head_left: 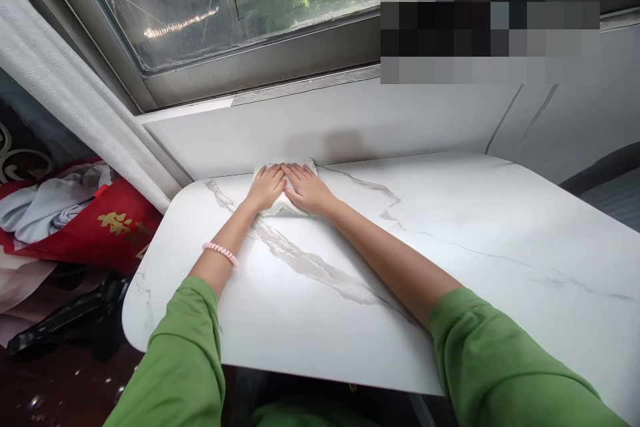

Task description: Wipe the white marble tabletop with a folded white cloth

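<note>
Resting flat upon a white cloth [289,207], which lies at the far edge of the table [480,213] toward its far left corner, the left hand [269,185] and the right hand [311,191] are side by side, palms down, fingers extended.

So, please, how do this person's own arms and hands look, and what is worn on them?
Plain green sleeves end well above the wrists. A pale pink, coiled band circles the left forearm. The left hand and right hand are bare.
</note>
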`<action>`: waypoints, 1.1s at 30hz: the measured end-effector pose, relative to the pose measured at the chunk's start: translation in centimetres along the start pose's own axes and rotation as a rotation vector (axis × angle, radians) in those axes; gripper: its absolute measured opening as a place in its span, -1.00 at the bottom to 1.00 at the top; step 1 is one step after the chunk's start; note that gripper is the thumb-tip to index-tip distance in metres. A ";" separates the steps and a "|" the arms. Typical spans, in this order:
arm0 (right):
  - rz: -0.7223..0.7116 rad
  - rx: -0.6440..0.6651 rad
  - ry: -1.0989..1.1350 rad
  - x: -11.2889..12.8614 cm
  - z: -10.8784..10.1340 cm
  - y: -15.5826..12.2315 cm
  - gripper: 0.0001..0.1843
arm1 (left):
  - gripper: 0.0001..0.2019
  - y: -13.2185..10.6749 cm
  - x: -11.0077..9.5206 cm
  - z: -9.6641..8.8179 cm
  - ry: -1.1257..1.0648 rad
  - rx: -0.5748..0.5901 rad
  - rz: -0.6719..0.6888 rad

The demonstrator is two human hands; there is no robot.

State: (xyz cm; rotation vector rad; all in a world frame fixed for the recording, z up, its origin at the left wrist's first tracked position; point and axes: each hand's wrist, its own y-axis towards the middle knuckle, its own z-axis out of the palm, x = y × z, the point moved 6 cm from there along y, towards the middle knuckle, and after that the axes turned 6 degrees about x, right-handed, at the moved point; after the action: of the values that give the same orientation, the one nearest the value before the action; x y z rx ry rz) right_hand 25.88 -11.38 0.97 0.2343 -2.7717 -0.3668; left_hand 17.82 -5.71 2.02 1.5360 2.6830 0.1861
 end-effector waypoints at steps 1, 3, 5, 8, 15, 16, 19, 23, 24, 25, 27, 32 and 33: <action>-0.013 0.012 -0.003 0.3 0.0 -0.2 -0.34 | -0.60 -0.6 -0.4 0.0 0.016 0.009 -0.008; -0.055 0.049 -0.005 1.3 0.1 -0.8 -0.32 | -0.58 -2.2 -1.1 -0.2 0.031 0.028 -0.020; -0.118 0.093 0.000 3.2 0.4 -1.5 -0.30 | -0.56 -4.5 -1.6 -0.5 0.026 0.042 -0.041; -0.235 0.136 0.018 7.6 0.9 -3.4 -0.28 | -0.53 -9.7 -2.1 -1.4 0.008 0.042 -0.091; -0.447 0.169 0.129 19.3 1.1 -11.0 -0.27 | -0.47 -24.0 -5.7 -4.6 0.024 0.075 -0.122; -0.470 0.168 0.151 20.4 0.9 -11.9 -0.27 | -0.46 -25.3 -6.2 -5.0 0.026 0.084 -0.135; -0.470 0.169 0.201 22.2 0.7 -13.3 -0.26 | -0.43 -27.3 -7.2 -5.6 0.031 0.102 -0.143; -0.400 0.153 0.198 22.2 1.3 -12.7 -0.24 | -0.44 -26.5 -6.2 -5.3 0.022 0.133 -0.109; -0.378 0.144 0.186 21.9 1.6 -12.1 -0.24 | -0.45 -25.8 -5.5 -5.1 0.015 0.139 -0.102; -0.352 0.133 0.170 21.6 1.9 -11.2 -0.24 | -0.46 -25.0 -4.7 -4.9 0.006 0.144 -0.095; -0.290 0.115 0.131 20.4 2.5 -9.0 -0.25 | -0.48 -22.9 -2.6 -4.4 -0.016 0.142 -0.083; -0.208 0.112 0.035 15.7 4.0 -0.8 -0.27 | -0.52 -15.6 4.3 -3.0 -0.089 0.082 -0.109; -0.202 0.116 0.026 14.6 4.3 0.8 -0.27 | -0.53 -14.0 5.6 -2.8 -0.103 0.058 -0.115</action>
State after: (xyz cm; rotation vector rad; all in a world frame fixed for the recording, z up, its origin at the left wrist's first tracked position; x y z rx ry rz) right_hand 10.73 -12.58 1.75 0.5456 -2.7537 -0.2499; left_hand 2.76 -8.16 3.12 1.3599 2.7073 0.0243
